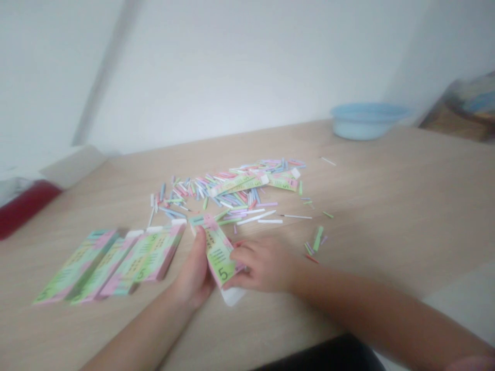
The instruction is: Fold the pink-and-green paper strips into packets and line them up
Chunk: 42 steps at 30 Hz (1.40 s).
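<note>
My left hand (197,273) is wrapped round the far left side of a small green and pink cardboard box (217,250) marked with a 5. A white end flap (232,295) hangs out at the near end. From the right, my right hand (265,263) grips the same box near that end, with fingers on its edge and face. To the left lie several similar boxes (145,257) side by side. Beyond my hands spreads a pile of short coloured sticks (197,188), pastel and white, with flat boxes (242,184) on top. The sticks' exact kind is too blurred to tell.
A light blue basin (365,122) stands at the back right of the wooden table (386,206). Loose sticks and scraps (317,238) lie right of my hands. On the left edge are a dark red object (29,206) and an open pale carton flap (73,166).
</note>
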Tool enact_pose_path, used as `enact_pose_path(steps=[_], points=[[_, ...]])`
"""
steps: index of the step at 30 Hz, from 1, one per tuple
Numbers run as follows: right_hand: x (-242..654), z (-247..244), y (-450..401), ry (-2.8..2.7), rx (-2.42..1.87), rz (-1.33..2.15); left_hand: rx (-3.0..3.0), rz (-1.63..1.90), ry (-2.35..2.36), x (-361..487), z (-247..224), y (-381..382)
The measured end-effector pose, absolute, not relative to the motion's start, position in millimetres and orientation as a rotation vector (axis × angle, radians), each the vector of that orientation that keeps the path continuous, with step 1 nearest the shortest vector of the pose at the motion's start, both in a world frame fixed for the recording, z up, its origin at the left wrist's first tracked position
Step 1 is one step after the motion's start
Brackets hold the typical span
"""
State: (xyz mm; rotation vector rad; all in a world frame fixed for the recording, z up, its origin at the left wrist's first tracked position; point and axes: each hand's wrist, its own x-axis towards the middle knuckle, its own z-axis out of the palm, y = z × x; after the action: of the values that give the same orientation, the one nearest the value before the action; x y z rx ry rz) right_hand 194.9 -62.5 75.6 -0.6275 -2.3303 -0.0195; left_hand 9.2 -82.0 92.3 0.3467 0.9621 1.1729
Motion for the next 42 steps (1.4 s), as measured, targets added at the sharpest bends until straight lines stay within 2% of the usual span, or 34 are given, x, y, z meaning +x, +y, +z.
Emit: enact_pose_path(steps=[10, 18, 23, 27, 31, 42], points=[[193.2, 71.8, -58.8, -2.288, -0.542, -0.184, 0.315, 1.109, 0.97, 12.5, 98.3, -82.7], [198.4, 76.9, -57.9, -2.452, -0.477, -0.016, 0.302, 1.128, 0.939, 4.3, 95.9, -80.9], [201.3, 75.1, -60.0, -2.368, -0.453, 0.124, 0.333, 1.154, 0.951, -0.8, 98.3, -78.8], [203.5, 77.4, -59.2, -2.232, -0.216, -0.154, 0.361, 1.193, 0.964, -0.8, 106.2, -78.5], [207.0, 85.0, -58.7, -2.355, -0.115, -0.425, 0.348, 1.231, 0.931, 0.1, 110.8, -78.0], [208.9, 81.1, -57.8, -2.395, -0.313, -0.346, 0.368, 1.234, 0.961, -4.2, 104.7, -74.3]])
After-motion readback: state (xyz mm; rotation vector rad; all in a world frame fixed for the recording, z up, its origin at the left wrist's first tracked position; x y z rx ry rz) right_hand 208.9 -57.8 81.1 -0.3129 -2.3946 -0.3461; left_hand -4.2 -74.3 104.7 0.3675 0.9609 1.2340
